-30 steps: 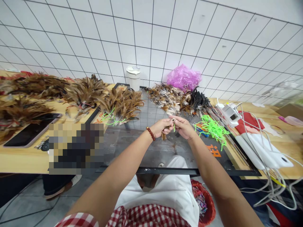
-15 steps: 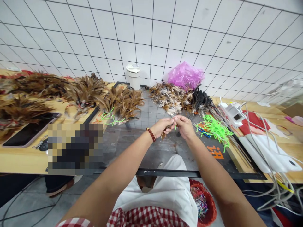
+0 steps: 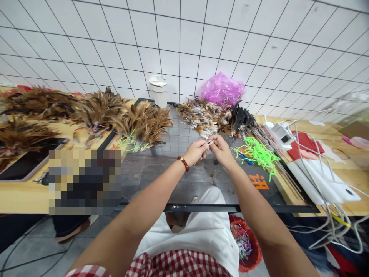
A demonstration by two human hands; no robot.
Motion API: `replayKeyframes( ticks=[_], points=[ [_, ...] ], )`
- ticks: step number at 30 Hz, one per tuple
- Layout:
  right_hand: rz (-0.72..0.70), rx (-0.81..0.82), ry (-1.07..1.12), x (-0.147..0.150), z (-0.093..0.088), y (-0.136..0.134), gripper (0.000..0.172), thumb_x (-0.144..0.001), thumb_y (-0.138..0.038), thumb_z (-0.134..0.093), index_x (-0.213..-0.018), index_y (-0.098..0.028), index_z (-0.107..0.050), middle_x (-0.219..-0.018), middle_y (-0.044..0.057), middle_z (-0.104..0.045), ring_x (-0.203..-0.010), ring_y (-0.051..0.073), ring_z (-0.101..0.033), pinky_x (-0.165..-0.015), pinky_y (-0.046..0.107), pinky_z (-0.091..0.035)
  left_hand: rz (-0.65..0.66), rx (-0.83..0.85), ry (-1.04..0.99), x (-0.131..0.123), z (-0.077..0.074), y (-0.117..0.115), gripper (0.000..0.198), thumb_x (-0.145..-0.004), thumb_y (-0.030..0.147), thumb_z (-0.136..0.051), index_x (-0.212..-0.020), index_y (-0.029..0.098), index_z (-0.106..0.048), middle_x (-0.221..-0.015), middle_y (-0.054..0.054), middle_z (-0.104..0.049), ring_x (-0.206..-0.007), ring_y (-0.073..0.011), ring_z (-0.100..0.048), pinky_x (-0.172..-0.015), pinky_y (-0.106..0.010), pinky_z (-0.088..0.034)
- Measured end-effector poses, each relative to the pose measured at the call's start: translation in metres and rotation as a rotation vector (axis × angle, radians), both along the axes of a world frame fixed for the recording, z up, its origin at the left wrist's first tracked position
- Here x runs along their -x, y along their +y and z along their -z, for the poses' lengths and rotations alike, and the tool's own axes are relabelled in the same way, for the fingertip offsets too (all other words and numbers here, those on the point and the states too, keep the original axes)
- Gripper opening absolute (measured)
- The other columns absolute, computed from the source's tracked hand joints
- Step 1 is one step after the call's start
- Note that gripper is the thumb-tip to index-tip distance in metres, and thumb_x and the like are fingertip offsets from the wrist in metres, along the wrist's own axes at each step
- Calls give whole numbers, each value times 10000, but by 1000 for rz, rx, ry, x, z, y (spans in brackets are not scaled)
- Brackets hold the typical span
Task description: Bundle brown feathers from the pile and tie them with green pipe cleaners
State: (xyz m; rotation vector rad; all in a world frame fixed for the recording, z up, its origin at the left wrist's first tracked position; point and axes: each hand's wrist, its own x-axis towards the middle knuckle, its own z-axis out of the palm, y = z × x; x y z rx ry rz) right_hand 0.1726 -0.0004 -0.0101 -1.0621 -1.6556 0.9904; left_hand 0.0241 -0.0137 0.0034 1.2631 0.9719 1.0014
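Note:
My left hand (image 3: pixel 198 151), with a beaded bracelet on its wrist, is closed around a brown feather (image 3: pixel 196 162); only a bit of it shows below the fingers. My right hand (image 3: pixel 220 149) pinches at the left fingertips, where a small pale and dark tip (image 3: pixel 210 142) shows between the two hands. What exactly the right fingers grip is hidden. Just beyond the hands lies a heap of brown and white feathers (image 3: pixel 201 117), with black feathers (image 3: pixel 242 118) beside it. To the right sits a tangle of bright green strings (image 3: pixel 258 152).
Tied brown feather bundles (image 3: pixel 147 121) spread to the left, some with green string. A white cup (image 3: pixel 158 91) and a pink plastic bag (image 3: pixel 223 89) stand against the tiled wall. Cables and a power strip (image 3: pixel 279 135) lie right; a red bin (image 3: pixel 250 261) is below. A phone (image 3: pixel 34 159) lies left.
The view has shifted slightly. My hands stay together at the fingertips, with the fingers slightly rearranged. Green string that hung under the right fingers no longer shows, and less of the feather is visible.

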Motion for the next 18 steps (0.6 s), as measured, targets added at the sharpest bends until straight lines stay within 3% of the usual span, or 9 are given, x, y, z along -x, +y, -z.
replayKeyframes(
  ticks=[3, 5, 9, 14, 18],
  points=[
    [-12, -57, -80, 1, -3, -3, 281, -839, -391, -528, -1055, -211, -528, -621, -57, -498, -551, 107, -439, -555, 233, -347, -97, -66, 71, 2, 8, 7, 219, -783, 223, -539, -577, 151, -518, -509, 28, -464, -466, -68, -382, -472, -193, -276],
    [-10, -118, -253, -4, -6, -5, 237, -835, -341, -540, -1025, -205, -581, -615, -42, -520, -564, 121, -467, -573, 248, -362, -194, -107, 130, 6, 11, 13, 227, -776, 214, -523, -558, 152, -528, -523, 20, -476, -507, -83, -404, -505, -202, -290],
    [-1, -404, -633, -13, -15, -10, 177, -881, -265, -487, -892, -200, -651, -797, 52, -632, -741, 177, -562, -690, 290, -404, -258, -188, 392, 14, 9, 17, 235, -772, 192, -489, -545, 167, -547, -502, 16, -462, -520, -110, -394, -526, -230, -268],
    [3, -640, -756, -17, -22, -14, 226, -929, -274, -434, -949, -218, -652, -947, 90, -635, -884, 205, -566, -785, 313, -405, -50, -326, 636, 14, 1, 7, 227, -738, 171, -550, -512, 175, -572, -473, 7, -486, -515, -124, -400, -534, -243, -264],
    [42, -609, -657, -22, -19, -9, 195, -912, -309, -480, -906, -221, -654, -906, 76, -633, -863, 197, -576, -775, 300, -415, 200, -292, 477, 11, -5, -2, 191, -698, 138, -558, -509, 165, -578, -466, 22, -480, -490, -105, -385, -512, -231, -263]
  ],
)
